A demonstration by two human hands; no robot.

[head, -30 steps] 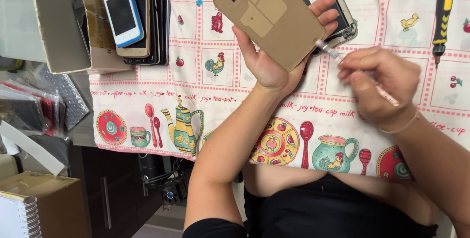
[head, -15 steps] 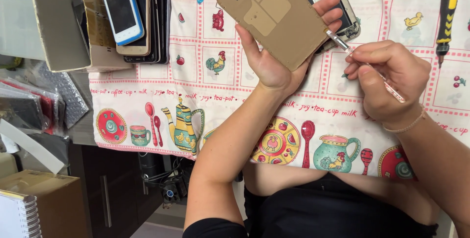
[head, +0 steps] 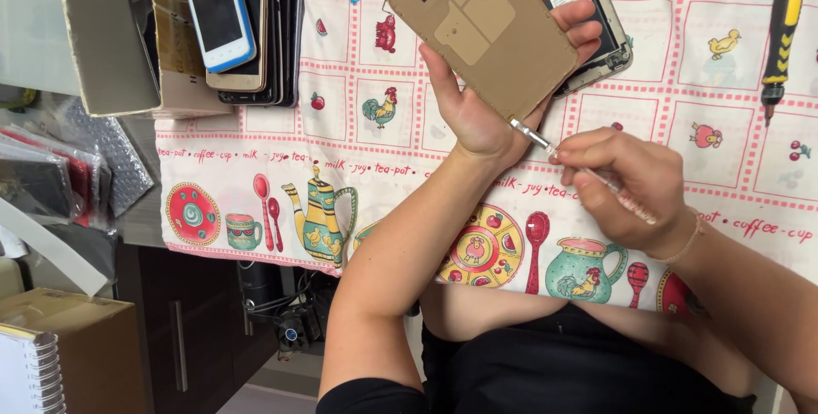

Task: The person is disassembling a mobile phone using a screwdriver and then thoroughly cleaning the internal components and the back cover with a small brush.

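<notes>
While the left hand clamps the back cover's lower edge, the right hand pinches tweezers.

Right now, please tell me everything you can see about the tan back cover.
The back cover is a thin tan panel, seemingly plastic, with rounded corners. Its inner side faces the camera, showing a camera hole, a smaller cutout and flat raised patches. It is off the phone and tilted above the tablecloth. The left hand grips it. The metal tip of a thin tool, held by the right hand, meets its lower corner.
</notes>
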